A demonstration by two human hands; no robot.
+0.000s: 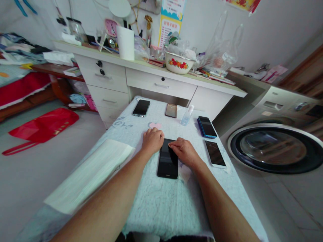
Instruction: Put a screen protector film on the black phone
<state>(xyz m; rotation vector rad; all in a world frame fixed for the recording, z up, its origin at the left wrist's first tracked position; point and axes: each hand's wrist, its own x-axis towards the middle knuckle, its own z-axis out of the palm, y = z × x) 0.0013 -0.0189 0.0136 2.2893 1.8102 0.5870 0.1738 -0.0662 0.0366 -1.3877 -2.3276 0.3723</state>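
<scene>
A black smartphone [168, 163] lies screen up on the cloth-covered table, directly in front of me. My left hand [152, 140] is closed, its curled fingers holding the phone's upper left edge. Pinched fingertips of my right hand [185, 150] press on the upper right of the screen; anything between them is too small to make out. Beyond the hands lie another dark phone [141, 108], a phone case [171, 110] and a clear spray bottle [187, 116]. To the right are a blue-edged phone [207, 127] and a white phone [215, 154] with a dark screen.
Folded white paper towels [93, 174] lie along the table's left side. Behind stands a white desk [156, 79] bearing a paper roll [125, 43] and a floral enamel bowl [178, 64]. A washing machine [270, 148] is at right, a red bag [47, 126] on the floor at left.
</scene>
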